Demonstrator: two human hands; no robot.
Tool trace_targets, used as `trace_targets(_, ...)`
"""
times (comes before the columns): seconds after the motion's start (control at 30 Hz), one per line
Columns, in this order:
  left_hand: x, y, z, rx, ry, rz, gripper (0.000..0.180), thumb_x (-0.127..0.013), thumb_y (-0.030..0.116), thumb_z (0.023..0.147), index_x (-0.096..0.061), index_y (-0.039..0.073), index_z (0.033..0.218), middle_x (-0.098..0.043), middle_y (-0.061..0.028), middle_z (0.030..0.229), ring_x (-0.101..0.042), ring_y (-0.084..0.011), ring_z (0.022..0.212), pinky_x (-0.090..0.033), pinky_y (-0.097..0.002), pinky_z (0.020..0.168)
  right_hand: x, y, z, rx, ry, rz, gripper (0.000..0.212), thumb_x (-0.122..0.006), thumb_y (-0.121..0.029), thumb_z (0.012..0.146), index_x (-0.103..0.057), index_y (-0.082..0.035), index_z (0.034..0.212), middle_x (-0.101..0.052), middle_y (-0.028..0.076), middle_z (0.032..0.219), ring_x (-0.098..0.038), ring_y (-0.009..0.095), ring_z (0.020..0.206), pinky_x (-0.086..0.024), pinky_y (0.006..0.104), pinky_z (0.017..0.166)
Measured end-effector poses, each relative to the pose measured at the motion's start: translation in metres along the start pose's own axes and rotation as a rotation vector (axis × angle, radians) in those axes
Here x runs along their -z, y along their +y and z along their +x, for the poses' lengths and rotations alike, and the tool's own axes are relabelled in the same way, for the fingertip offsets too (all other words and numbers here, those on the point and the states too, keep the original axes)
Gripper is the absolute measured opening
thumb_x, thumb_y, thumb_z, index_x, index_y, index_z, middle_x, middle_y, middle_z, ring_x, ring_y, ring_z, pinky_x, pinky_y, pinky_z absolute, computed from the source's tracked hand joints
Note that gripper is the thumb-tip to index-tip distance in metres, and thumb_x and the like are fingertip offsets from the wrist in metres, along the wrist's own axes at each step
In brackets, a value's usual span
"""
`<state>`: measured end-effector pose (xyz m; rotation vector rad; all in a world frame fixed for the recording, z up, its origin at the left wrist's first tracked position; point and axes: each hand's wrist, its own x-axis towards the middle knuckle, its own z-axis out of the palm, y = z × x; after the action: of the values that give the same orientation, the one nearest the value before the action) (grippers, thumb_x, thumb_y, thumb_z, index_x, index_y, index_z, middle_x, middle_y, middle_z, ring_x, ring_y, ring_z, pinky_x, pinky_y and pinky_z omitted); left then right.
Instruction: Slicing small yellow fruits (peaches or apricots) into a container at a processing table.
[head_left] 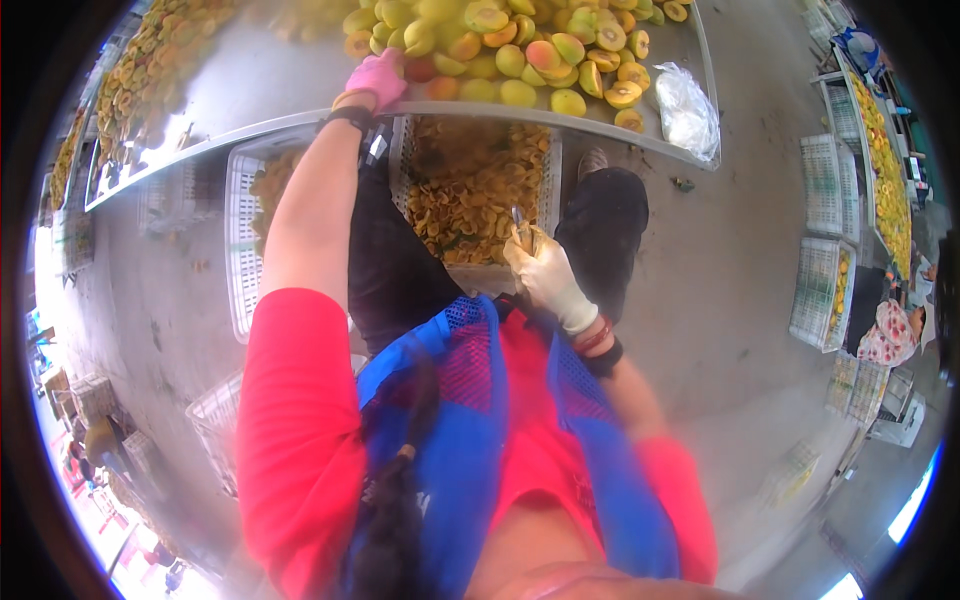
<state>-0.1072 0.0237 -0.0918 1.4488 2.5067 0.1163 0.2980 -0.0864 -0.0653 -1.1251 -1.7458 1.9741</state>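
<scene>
My left hand (378, 80), in a pink glove, reaches over the near edge of the metal table and touches the heap of yellow-green fruit (510, 62). Its fingertips are hidden and blurred, so I cannot tell whether it grips one. Many of the fruits are cut in half and show brown centres. Lower down, in front of my body, my right hand (548, 278) in a white glove is closed around a small knife (517, 216), its metal tip pointing up and away. Beneath the table edge, between my legs, stands a crate (555, 180) full of orange-yellow fruit pieces (470, 185).
A clear plastic bag (687, 112) lies at the table's right corner, inside the raised metal rim (600, 128). Another white crate (243, 250) stands by my left leg. On the right are stacked crates (823, 285), a long fruit-covered table (882, 170) and a person (888, 335).
</scene>
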Motion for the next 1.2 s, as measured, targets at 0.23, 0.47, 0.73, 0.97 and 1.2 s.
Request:
trace_targets(0.23,0.067,0.024,-0.097,-0.227,-0.378,-1.301,0.051,-0.057,0.026,0.097,-0.046,0.004,0.142,-0.063,-0.009,0.117,-0.064,-0.0135,0.084,-0.05,-0.0214,0.064,-0.01,-0.022,-0.002,-0.01,0.094,0.096,0.01,-0.062,-0.013,0.092,-0.057,-0.005,0.095,-0.051,-0.002,0.064,-0.047,0.007,0.049,-0.038,0.0285,0.045)
trace_targets(0.47,0.064,0.071,-0.19,-0.383,-0.492,-1.633,0.059,-0.053,0.045,0.096,-0.048,0.005,0.14,-0.066,-0.0112,0.112,-0.062,-0.0136,0.081,-0.045,-0.0202,0.058,-0.013,-0.061,-0.015,0.124,0.044,0.176,0.011,-0.062,-0.012,0.092,-0.056,-0.004,0.098,-0.052,-0.002,0.064,-0.046,0.006,0.051,-0.037,0.0275,0.046)
trace_targets(0.73,0.053,0.111,-0.24,-0.327,-0.248,-1.39,0.071,-0.033,0.063,0.099,-0.066,0.003,0.12,-0.061,0.0006,0.082,-0.049,-0.0073,0.066,-0.036,-0.0204,0.056,-0.014,-0.082,-0.037,0.254,0.125,0.064,0.015,-0.063,-0.011,0.092,-0.057,-0.002,0.102,-0.056,0.002,0.065,-0.052,0.008,0.055,-0.041,0.0288,0.051)
trace_targets(0.97,0.051,0.132,-0.254,-0.42,-0.179,-1.351,0.063,-0.032,0.049,0.105,-0.067,-0.003,0.111,-0.066,-0.0066,0.089,-0.058,-0.0128,0.074,-0.047,-0.0244,0.07,-0.02,-0.068,-0.033,0.325,0.16,-0.027,0.013,-0.062,-0.011,0.092,-0.057,0.0,0.098,-0.058,0.007,0.069,-0.056,0.015,0.061,-0.046,0.0343,0.058)
trace_targets(1.2,0.035,0.146,-0.257,-0.419,-0.106,-1.572,0.061,-0.032,0.044,0.107,-0.067,-0.006,0.104,-0.069,-0.0139,0.096,-0.064,-0.0207,0.083,-0.052,-0.0319,0.079,-0.028,-0.066,-0.038,0.162,0.045,0.214,0.008,-0.059,-0.01,0.094,-0.059,-0.002,0.096,-0.058,0.004,0.073,-0.055,0.012,0.062,-0.045,0.0311,0.057)
